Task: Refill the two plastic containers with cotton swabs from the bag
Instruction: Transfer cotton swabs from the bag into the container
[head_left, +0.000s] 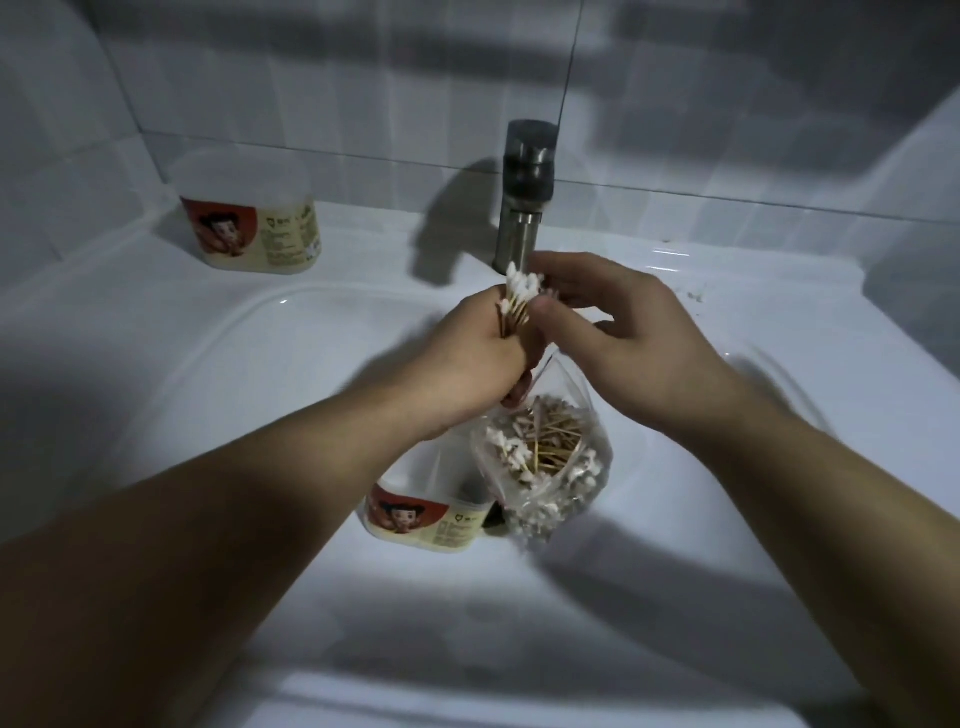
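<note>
"Over the sink (156, 395), largest to smallest, what is labelled?" the reader asks.

"Fig. 1. White basin, faucet (524, 208) at rear. The back container (249, 223) stands on the left ledge, well apart from my hands. The near container (426, 514) sits in the basin below my left wrist, its mouth hidden. The bag (540, 467), clear and part full of cotton swabs, is just beside the near container, and its mouth rises under my left hand (467, 364). That hand's fingers are curled round a bundle of swabs (519, 304), heads up. My right hand (623, 332) has its fingers loosely bent about the heads. Whether they pinch or merely touch, I cannot tell."

"And the step in hand?"

"By my judgement, squaring the bundle before loading. It is best done by tapping the heads level with the right fingertips, the left grip just loose enough for the sticks to slide. I then tighten and lower the bundle upright into the near container, so no stick catches the rim or drops into the basin."
</note>
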